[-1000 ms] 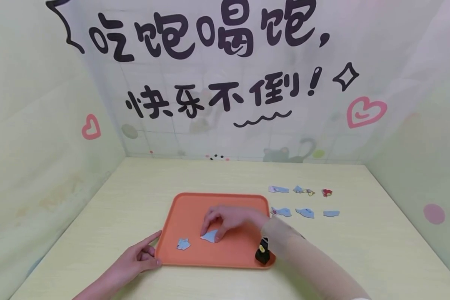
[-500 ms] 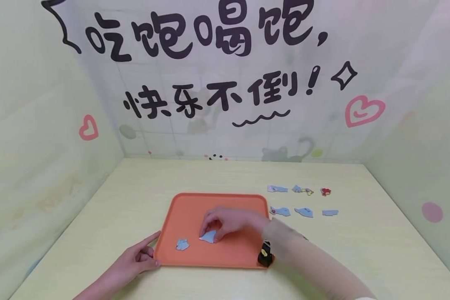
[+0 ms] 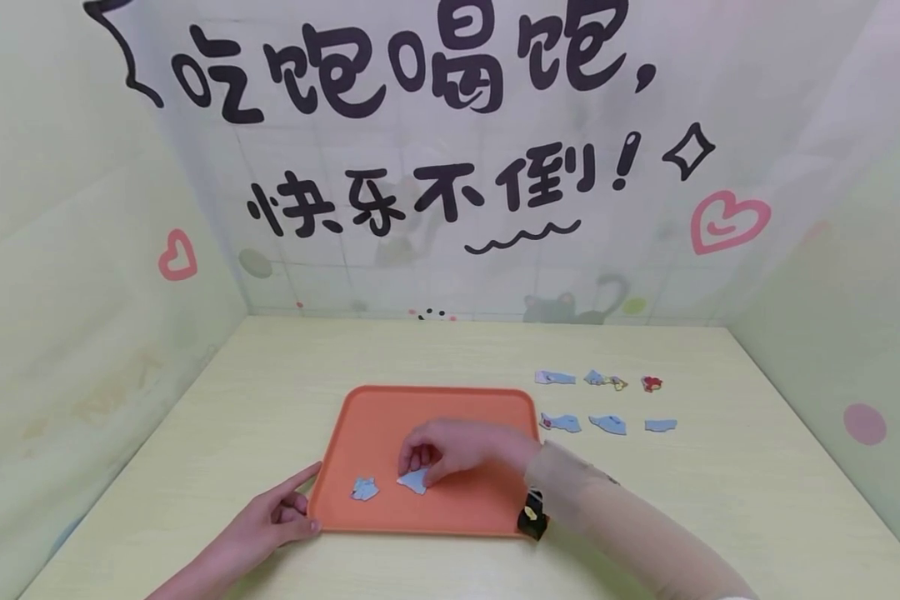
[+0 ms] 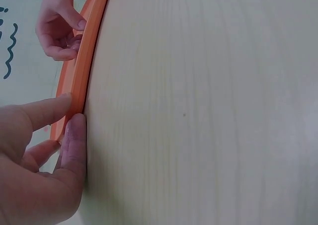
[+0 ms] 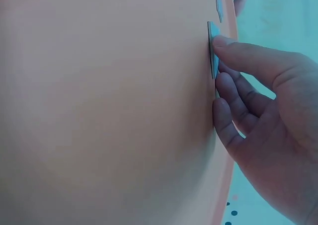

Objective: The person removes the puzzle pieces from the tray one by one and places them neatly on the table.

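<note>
On the orange tray point(image 3: 480, 500), my right hand point(image 3: 450, 450) holds a light-blue puzzle piece point(image 3: 416, 481) between thumb and fingers. The right wrist view shows the thumb point(image 5: 226, 41) on this flat piece point(image 5: 214, 56), low over the tray surface, with the other fingers curled beside it. Left of it on the tray lies a second blue piece point(image 3: 363, 489) with a jagged outline. My left hand point(image 3: 273, 512) grips the tray's front left corner. In the left wrist view its fingertips and thumb meet at the orange rim point(image 4: 84, 71).
Several more puzzle pieces lie in two rows right of the tray, among them a red one point(image 3: 652, 383) and a plain blue strip point(image 3: 660, 425). A black object with a yellow mark point(image 3: 532, 514) shows by the right forearm. Printed cloth walls point(image 3: 390, 275) enclose the pale wooden table point(image 3: 307, 358).
My right hand has turned the light-blue piece slightly and brought it a little nearer the tray's front. The left hand stays at the tray corner. The other pieces lie as before.
</note>
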`<state>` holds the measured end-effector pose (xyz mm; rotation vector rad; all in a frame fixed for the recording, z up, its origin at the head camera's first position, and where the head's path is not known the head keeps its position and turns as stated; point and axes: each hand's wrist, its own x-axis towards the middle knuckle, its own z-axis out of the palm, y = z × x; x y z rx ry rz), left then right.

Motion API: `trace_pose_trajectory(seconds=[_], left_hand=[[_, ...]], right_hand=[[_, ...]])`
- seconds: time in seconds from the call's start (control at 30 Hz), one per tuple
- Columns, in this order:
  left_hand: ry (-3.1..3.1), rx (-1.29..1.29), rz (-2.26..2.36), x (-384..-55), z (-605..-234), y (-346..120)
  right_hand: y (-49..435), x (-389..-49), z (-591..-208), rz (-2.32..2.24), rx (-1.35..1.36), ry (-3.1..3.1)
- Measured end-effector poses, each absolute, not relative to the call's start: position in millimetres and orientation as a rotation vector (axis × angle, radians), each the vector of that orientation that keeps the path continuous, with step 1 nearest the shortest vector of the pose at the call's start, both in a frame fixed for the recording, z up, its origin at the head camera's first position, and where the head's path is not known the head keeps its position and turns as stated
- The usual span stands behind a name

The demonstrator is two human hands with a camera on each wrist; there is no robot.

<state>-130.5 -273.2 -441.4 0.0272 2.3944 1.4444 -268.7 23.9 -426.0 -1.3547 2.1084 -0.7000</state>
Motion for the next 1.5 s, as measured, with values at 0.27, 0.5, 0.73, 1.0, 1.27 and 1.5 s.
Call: trace_pose_trajectory(seconds=[0.27, 0.5, 0.73, 1.0, 1.27, 1.5], left_hand=[[2.389, 0.019, 1.450, -131.2, -441.9, -273.2], [2.399, 0.000, 1.443, -132.2, -442.7, -272.4], [2.395, 0.014, 1.450, -132.1, -444.6, -273.1], [2.404, 0.007, 1.441, -132.1, -444.0, -272.5], [2.402, 0.017, 1.439, -133.3, -443.8, -272.8], [2.411, -0.008, 1.428, -132.3, -443.4, -271.2]], right_hand=[[26.9, -266.9, -428.1, -0.653, -1.393, 2.125], [26.5, -262.6, -427.3, -0.629, -1.394, 2.130], [27.1, -259.4, -426.4, -0.598, -1.410, 2.160], [32.2, -262.9, -419.4, -0.661, -1.350, 2.178], [46.4, -264.7, -410.0, -0.745, -1.345, 2.179], [63.5, -262.5, -399.6, -0.838, -1.289, 2.235]])
